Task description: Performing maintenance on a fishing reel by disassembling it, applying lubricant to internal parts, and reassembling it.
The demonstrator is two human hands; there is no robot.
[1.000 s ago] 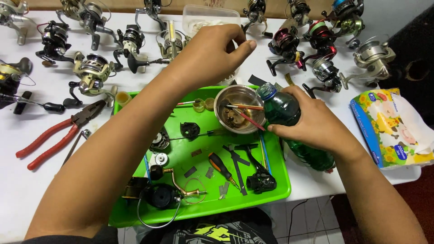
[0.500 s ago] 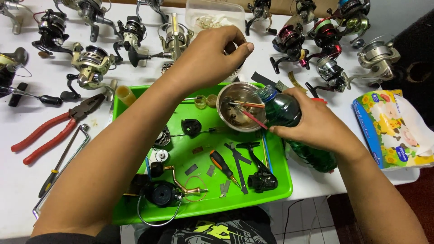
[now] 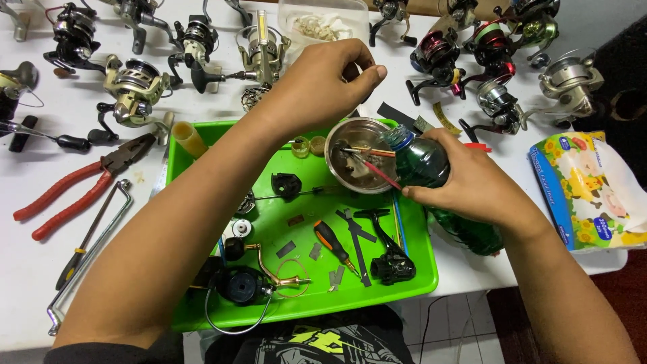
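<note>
White counter [image 3: 27, 283], crowded along the far edge with fishing reels [image 3: 135, 84]; a clear plastic tub [image 3: 323, 20] of pale bits sits among them. Red-handled pliers [image 3: 74, 185] and a bent metal wrench [image 3: 87, 249] lie at the left. A printed tissue pack [image 3: 586, 192] sits at the right edge.

Bright green tray [image 3: 418, 283] near the front of the counter, holding reel parts: a black reel body [image 3: 242, 284] with a brass arm, a small orange-handled screwdriver [image 3: 333, 244], a black handle piece [image 3: 391, 263], small grey metal strips, a black cap [image 3: 286, 185]. A yellowish tube [image 3: 190, 138] leans at the tray's far left corner.

Round metal bowl [image 3: 357, 156] stands in the far right part of the tray, with a red-handled brush [image 3: 377, 174] and another thin stick resting across it.

Right hand [image 3: 472, 185] wraps its grip around a dark green plastic bottle [image 3: 421, 162], tipped toward the left, its open neck over the bowl's rim. The bottle's lower end reaches past the tray's right edge.

Left hand [image 3: 323, 81] is raised beyond the bowl, fingers curled with thumb and fingertips pinched together; whether that grip holds something small cannot be told. The left forearm crosses over the tray.
</note>
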